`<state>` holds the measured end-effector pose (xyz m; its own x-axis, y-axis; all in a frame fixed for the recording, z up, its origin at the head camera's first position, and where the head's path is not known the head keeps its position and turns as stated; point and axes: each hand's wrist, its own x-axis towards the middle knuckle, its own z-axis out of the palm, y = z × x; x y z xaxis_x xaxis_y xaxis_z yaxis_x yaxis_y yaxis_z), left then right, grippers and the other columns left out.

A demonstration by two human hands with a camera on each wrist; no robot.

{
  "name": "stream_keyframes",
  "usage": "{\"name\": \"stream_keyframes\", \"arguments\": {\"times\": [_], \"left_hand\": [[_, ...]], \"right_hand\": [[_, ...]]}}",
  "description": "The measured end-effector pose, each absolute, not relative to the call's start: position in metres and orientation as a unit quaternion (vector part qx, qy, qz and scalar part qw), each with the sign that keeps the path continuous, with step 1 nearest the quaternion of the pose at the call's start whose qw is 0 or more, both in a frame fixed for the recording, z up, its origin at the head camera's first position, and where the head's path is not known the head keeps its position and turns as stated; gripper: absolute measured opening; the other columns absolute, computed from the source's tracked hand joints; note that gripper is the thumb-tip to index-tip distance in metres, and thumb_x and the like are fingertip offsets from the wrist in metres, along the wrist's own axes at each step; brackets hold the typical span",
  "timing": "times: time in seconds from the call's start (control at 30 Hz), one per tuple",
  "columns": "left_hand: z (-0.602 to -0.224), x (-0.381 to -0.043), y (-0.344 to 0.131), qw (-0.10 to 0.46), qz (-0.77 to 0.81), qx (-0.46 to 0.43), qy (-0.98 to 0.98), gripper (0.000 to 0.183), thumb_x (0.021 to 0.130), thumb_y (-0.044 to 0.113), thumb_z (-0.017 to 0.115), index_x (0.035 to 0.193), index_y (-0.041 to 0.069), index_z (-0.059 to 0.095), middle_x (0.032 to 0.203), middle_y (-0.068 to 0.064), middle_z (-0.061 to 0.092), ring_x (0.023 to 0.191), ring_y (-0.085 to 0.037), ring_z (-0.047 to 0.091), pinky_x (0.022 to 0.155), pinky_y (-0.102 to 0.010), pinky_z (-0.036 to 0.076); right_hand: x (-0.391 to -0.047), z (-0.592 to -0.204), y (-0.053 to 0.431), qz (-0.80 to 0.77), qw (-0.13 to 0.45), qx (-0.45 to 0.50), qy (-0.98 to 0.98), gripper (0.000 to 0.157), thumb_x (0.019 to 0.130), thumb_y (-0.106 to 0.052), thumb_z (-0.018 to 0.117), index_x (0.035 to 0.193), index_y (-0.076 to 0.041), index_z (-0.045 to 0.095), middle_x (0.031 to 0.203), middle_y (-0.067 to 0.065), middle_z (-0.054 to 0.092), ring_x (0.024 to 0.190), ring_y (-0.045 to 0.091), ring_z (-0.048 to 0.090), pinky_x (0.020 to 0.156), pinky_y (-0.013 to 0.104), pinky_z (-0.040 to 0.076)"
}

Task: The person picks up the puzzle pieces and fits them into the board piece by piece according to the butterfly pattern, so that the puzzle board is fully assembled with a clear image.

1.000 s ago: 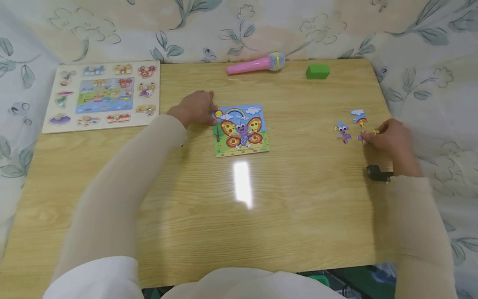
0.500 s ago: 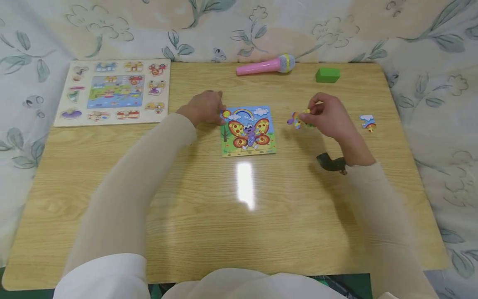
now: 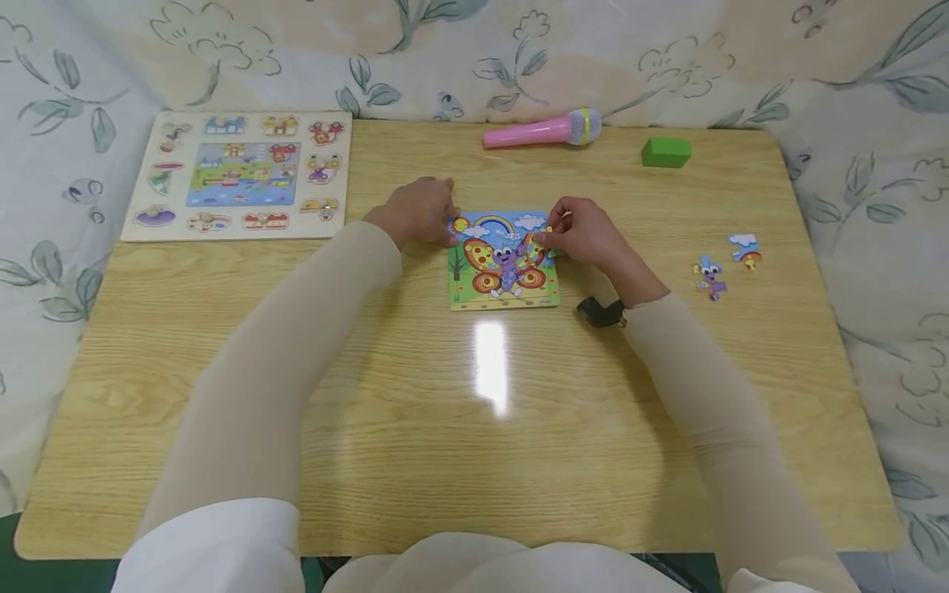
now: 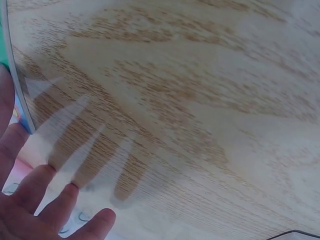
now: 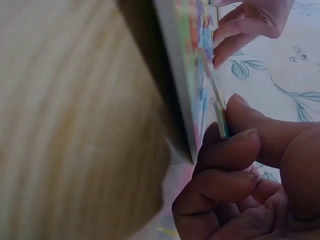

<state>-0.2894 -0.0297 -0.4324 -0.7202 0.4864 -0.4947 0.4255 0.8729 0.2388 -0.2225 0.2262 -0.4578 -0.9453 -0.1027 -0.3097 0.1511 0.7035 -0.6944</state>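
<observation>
A butterfly jigsaw puzzle board (image 3: 467, 288) lies flat in the middle of the table. My left hand (image 3: 418, 210) touches its upper left corner with thumb and forefinger, and in the left wrist view the other fingers (image 4: 60, 205) are spread loosely over the wood. Over the board's right side, my right hand (image 3: 589, 235) pinches a thin puzzle piece (image 5: 220, 117) between thumb and forefinger. The right wrist view has that piece tilted, close to the board's face. Two loose pieces, a purple one (image 3: 712, 278) and a cloud-and-mushroom one (image 3: 745, 249), lie to the right.
A large peg puzzle board (image 3: 245, 221) occupies the table's back left. Along the back edge lie a pink toy microphone (image 3: 530, 134) and a green block (image 3: 666, 152). A flower-patterned cloth (image 3: 319, 49) hangs behind the wooden table (image 3: 415, 461).
My right hand has moved left from the loose pieces to the butterfly board, carrying a puzzle piece. The left hand stays at the board's corner. The head view has shifted slightly.
</observation>
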Motion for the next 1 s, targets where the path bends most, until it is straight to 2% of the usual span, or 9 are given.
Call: {"name": "stream_keyframes", "arguments": {"times": [0.23, 0.47, 1.0], "left_hand": [[-0.433, -0.291, -0.030, 0.288, 0.052, 0.239, 0.926, 0.055, 0.086, 0.040, 0.070, 0.132, 0.011, 0.058, 0.162, -0.011, 0.013, 0.147, -0.033, 0.019, 0.117, -0.047, 0.025], [-0.434, -0.289, -0.030, 0.289, 0.053, 0.236, 0.926, 0.057, 0.085, 0.040, 0.070, 0.134, 0.013, 0.057, 0.161, -0.012, 0.014, 0.147, -0.033, 0.020, 0.116, -0.048, 0.026], [-0.434, -0.289, -0.028, 0.289, 0.039, 0.244, 0.925, 0.057, 0.087, 0.041, 0.068, 0.136, 0.015, 0.055, 0.162, -0.011, 0.013, 0.148, -0.033, 0.016, 0.118, -0.047, 0.023]], "right_hand": [[-0.220, -0.461, 0.225, -0.369, 0.153, 0.015, 0.917, 0.032, 0.088, -0.029, 0.069, 0.097, -0.003, 0.053, 0.085, 0.008, 0.050, 0.073, 0.020, 0.047, 0.059, 0.026, 0.041], [-0.220, -0.466, 0.219, -0.344, 0.133, 0.009, 0.929, 0.032, 0.087, -0.031, 0.070, 0.093, -0.003, 0.055, 0.082, 0.007, 0.049, 0.076, 0.021, 0.044, 0.063, 0.029, 0.036], [-0.216, -0.468, 0.215, -0.298, 0.122, -0.012, 0.947, 0.036, 0.087, -0.036, 0.070, 0.095, -0.004, 0.056, 0.082, 0.008, 0.050, 0.076, 0.023, 0.044, 0.066, 0.031, 0.033]]}}
